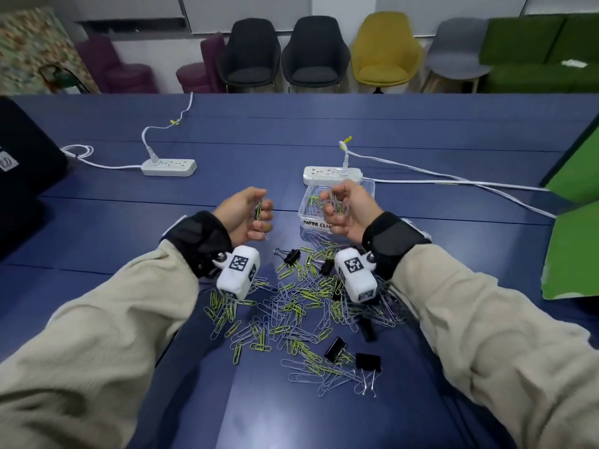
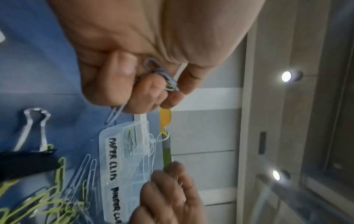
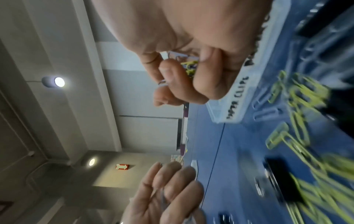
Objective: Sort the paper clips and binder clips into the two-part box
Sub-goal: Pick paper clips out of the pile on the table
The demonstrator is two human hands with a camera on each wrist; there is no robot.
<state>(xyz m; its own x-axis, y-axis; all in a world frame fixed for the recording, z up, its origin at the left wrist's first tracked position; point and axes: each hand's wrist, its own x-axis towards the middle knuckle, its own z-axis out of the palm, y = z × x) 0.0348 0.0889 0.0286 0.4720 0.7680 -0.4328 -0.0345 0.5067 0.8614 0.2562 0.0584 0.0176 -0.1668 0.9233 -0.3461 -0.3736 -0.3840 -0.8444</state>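
Both hands (image 1: 244, 213) (image 1: 346, 212) clench paper clips (image 1: 258, 210); we risk tangled clips spilling outside the box (image 1: 311, 222) — release over its left part.

We wear loose beige sleeves (image 1: 107, 322) ending in black wrist straps (image 1: 197, 238) fixed with small metal screws. On each strap sits a white padded camera block (image 1: 239, 273) printed with a black-and-white square marker.
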